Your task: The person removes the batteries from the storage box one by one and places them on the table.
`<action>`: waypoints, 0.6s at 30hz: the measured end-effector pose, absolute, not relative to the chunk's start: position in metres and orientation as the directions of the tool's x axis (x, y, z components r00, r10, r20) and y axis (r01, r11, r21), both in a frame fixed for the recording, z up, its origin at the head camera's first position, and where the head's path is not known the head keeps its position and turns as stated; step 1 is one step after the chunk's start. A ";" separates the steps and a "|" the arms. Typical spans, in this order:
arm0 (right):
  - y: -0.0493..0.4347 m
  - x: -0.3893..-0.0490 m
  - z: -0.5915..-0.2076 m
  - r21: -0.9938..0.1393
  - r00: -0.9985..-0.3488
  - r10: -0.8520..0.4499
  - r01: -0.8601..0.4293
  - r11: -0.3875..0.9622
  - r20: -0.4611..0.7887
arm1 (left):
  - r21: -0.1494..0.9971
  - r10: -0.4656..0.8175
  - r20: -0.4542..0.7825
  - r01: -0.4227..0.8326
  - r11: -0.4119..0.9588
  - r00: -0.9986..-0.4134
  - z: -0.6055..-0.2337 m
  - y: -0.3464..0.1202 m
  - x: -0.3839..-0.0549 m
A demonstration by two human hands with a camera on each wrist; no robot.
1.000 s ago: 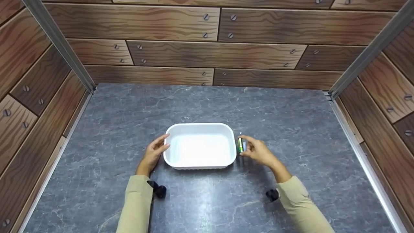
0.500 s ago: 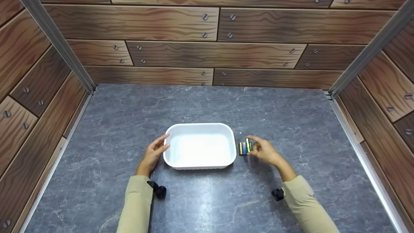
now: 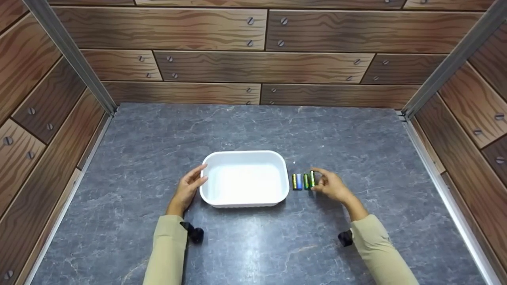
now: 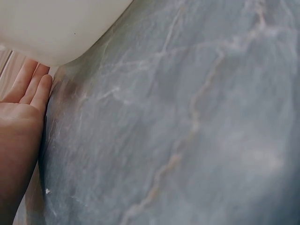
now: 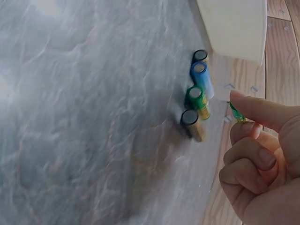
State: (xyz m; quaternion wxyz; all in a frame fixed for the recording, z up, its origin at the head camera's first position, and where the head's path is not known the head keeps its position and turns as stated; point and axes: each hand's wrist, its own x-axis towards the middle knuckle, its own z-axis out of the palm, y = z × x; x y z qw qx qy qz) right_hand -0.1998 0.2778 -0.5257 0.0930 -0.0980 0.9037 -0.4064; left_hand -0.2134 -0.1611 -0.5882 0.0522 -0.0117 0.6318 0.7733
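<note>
My right hand pinches a green battery upright between thumb and forefinger, the other fingers curled in. Below and left of it several batteries lie in a row: a black-and-gold one, a blue one and a green one. In the right wrist view another dark-ended, gold battery lies at the row's near end. A white rectangular tub stands just left of the row. At its left wall my left hand touches the side with extended fingers; the left wrist view shows the palm beside the tub.
The grey marbled tabletop runs back to a wood-patterned wall. Similar side walls with metal corner posts enclose it. A black wrist camera sits by the left cuff, another by the right.
My right hand has moved to the right, away from the tub, with the pinched battery, and more of the row has come into sight. The left hand and tub have stayed put.
</note>
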 end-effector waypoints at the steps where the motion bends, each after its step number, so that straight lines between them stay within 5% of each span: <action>1: 0.280 -0.200 -0.527 -0.753 -0.964 -0.252 -0.105 0.650 -0.083 | 0.976 0.065 -0.082 -0.094 -0.198 -0.994 -0.588 -0.161 -0.214; 18: 0.295 -0.200 -0.536 -0.733 -0.964 -0.204 -0.015 0.680 -0.169 | 0.975 0.066 -0.056 -0.069 -0.214 -0.996 -0.592 -0.162 -0.213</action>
